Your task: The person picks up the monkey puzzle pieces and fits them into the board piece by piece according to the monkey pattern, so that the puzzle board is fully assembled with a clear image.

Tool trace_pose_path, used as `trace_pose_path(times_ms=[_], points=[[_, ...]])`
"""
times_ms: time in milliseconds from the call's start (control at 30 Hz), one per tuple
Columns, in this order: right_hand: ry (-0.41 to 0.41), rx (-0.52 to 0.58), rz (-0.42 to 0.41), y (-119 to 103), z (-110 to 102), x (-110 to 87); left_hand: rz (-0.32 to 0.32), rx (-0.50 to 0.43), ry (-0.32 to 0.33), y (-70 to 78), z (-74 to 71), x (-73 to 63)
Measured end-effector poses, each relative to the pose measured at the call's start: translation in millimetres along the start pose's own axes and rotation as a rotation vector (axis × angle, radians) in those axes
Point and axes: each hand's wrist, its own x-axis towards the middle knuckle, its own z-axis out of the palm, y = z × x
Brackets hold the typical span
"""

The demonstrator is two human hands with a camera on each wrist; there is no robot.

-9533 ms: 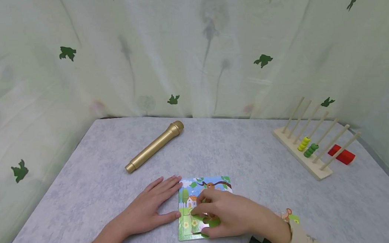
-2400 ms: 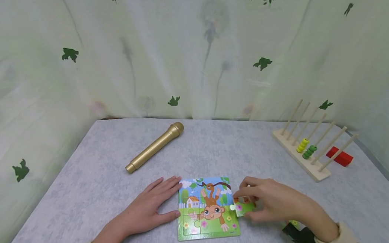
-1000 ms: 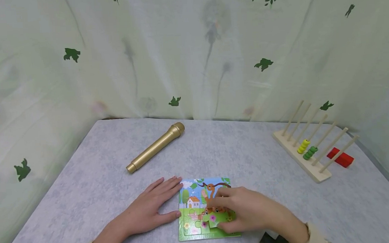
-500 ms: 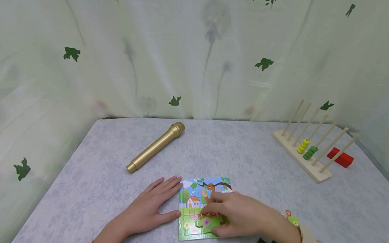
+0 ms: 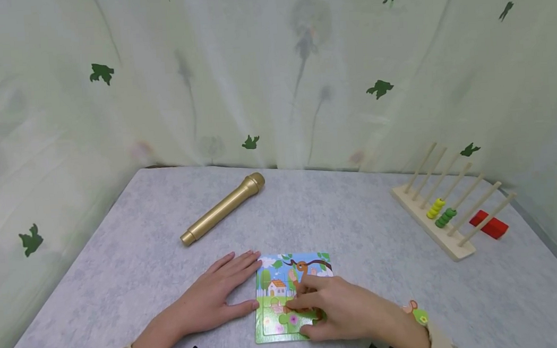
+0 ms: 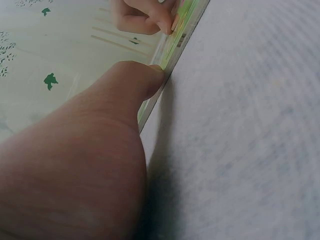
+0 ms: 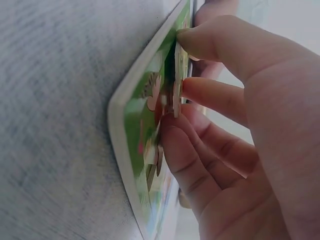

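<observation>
A jigsaw puzzle (image 5: 266,339) with a monkey picture lies on the table between the hands. My right hand (image 5: 339,306) is over its lower part and pinches a green puzzle piece (image 5: 294,320) with a pink flower between thumb and fingers. In the right wrist view this piece (image 7: 177,82) stands tilted off the puzzle's surface, its edge toward the camera. The right fingers hide much of the monkey. My left hand (image 5: 214,297) lies flat on the table with fingers extended, thumb and fingertips touching the puzzle's left edge. The left wrist view shows that thumb (image 6: 132,82) against the edge.
A gold toy microphone (image 5: 220,210) lies behind the left hand. At the right stands a wooden peg rack (image 5: 434,223) with yellow and green beads, and a red block (image 5: 489,224) beside it. Another puzzle piece (image 5: 417,313) lies by the right forearm.
My right hand has carried the flower piece from the puzzle's right side leftward over its lower middle, and the piece sits lower now. The left hand has stayed in place.
</observation>
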Motion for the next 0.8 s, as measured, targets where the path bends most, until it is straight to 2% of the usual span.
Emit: trace_pose_path(times_ms=[233, 533, 800], points=[[-0.008, 0.015, 0.011, 2.1, -0.9, 0.4, 0.023, 0.01, 0.023, 0.0, -1.8, 0.6], [-0.036, -0.001, 0.0, 3.2, -1.4, -1.4, -0.011, -0.016, -0.008, 0.1, -0.7, 1.0], [-0.043, -0.062, -0.008, 2.2, -1.9, -2.5, -0.007, -0.014, -0.009, -0.8, 0.5, 1.1]])
